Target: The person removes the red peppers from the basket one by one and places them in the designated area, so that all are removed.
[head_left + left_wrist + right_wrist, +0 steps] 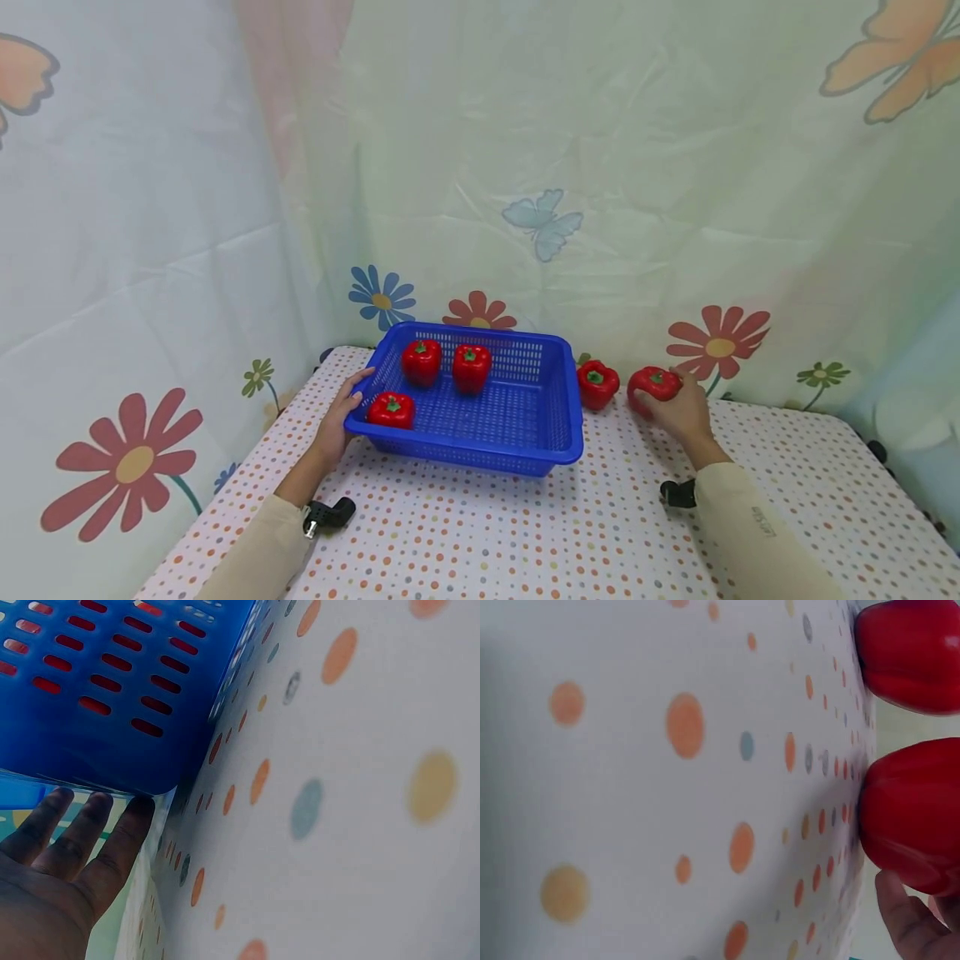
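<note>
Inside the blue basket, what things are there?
Three red peppers lie in the blue basket: two toward the back, one at the front left. Bare floor shows on the right. The near rim hides the front pepper's bottom; floor under the peppers is covered.

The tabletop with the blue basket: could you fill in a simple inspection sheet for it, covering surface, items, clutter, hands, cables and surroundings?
Surface: table with a white cover patterned in coloured dots.
Job's things: blue basket holding three red peppers; a fourth pepper on the table to its right; a fifth pepper beyond that.
Clutter: small dark object at the right edge, unidentifiable.
Hands: left hand touches the basket's left end; right hand grips the fifth pepper. A black device sits at each wrist.
Cables: nothing seen.
Surroundings: pale backdrop printed with flowers and butterflies.
</note>
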A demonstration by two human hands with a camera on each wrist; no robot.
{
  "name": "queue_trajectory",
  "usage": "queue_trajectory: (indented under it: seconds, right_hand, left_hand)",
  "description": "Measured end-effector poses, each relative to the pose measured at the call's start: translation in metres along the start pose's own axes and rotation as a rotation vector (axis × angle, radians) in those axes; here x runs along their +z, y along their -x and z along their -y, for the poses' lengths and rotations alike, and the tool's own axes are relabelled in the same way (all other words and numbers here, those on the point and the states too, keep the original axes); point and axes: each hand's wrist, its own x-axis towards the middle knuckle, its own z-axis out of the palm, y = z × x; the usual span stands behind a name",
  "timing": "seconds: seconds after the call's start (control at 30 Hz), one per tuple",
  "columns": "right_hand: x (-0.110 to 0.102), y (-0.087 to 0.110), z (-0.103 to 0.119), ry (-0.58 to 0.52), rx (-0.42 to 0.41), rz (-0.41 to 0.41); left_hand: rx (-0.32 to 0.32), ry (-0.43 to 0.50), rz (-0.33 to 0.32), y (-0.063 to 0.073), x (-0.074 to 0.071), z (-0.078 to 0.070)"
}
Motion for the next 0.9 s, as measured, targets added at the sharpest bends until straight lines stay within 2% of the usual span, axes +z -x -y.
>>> queue_trajectory:
  seconds: [0.13,0.27,0.33,0.4,0.5,0.57,0.67,0.77,0.9]
  right_hand:
    - [-0.004,0.0,0.001,0.008,0.004,0.01]
    - [-0.006,0.004,0.014,0.019,-0.038,-0.07]
    - [-0.006,0.01,0.029,0.026,-0.069,-0.116]
    - [-0.004,0.019,0.05,0.016,-0.138,-0.154]
    - [0.002,0.04,0.085,-0.027,-0.269,-0.132]
    - [0.008,0.057,0.107,-0.059,-0.366,-0.079]
    - [0.02,0.086,0.139,-0.101,-0.442,0.062]
    - [0.04,0.115,0.165,-0.111,-0.483,0.239]
    - [0.072,0.139,0.187,-0.172,-0.473,0.503]
  left_hand:
    - [0.001,-0.003,0.0,0.0,0.001,0.0]
    - [-0.001,-0.008,-0.001,0.001,0.0,0.001]
    - [-0.006,-0.009,-0.005,0.001,-0.001,0.001]
    - [-0.013,-0.013,-0.009,0.001,-0.002,0.003]
    - [-0.02,-0.012,-0.016,0.002,-0.001,0.003]
    - [-0.02,-0.013,-0.02,0.002,0.001,0.002]
    - [-0.017,-0.013,-0.022,0.001,0.002,0.0]
    - [-0.017,-0.008,-0.027,0.001,0.002,0.0]
    - [-0.013,-0.002,-0.017,0.0,0.002,0.0]
